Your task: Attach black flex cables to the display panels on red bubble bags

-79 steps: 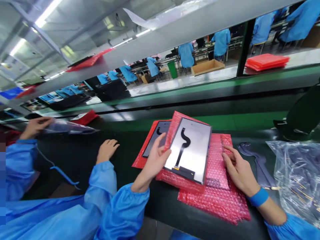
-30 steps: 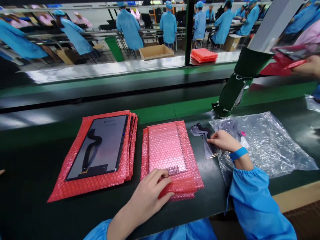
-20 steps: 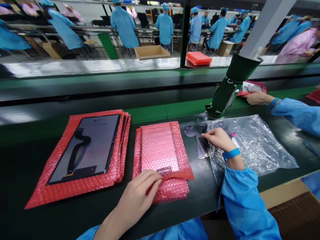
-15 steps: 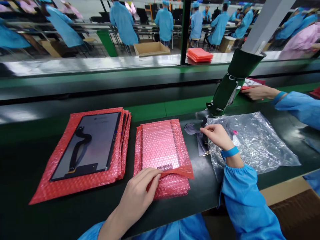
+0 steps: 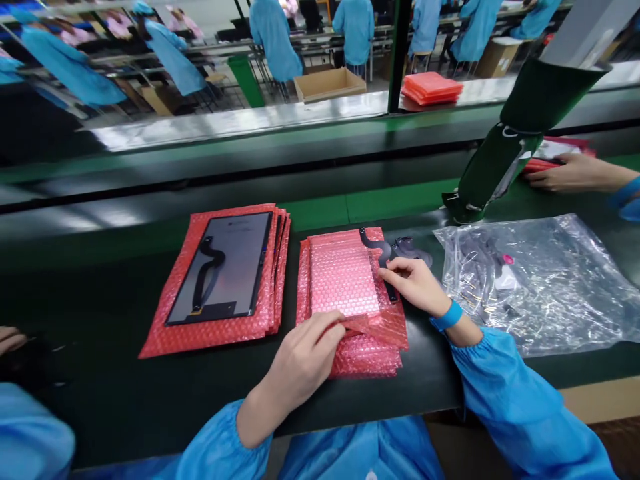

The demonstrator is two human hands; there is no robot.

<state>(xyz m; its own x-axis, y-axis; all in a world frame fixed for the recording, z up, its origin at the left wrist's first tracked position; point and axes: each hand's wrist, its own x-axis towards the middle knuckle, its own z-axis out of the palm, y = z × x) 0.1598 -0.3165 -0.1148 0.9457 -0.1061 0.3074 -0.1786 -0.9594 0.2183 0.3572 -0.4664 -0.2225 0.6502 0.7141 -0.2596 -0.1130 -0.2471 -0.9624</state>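
Two grips, both busy: my left grip pinches the folded lower edge of one red bubble bag, and my right grip holds one dark flex cable between fingertips and thumb, over that bag's right side. I count two piles on the counter. This bag tops the near-centre pile; the left pile bears one grey screen panel with a black cable on its back. A few loose cables lie just beyond my right fingers, overlapping, so I can't count them.

As for containers, a flat rectangle shows through the red film of my bag. One clear plastic bag to the right has several more cables and one pink dot showing through its wrinkles; their number I can't make out.
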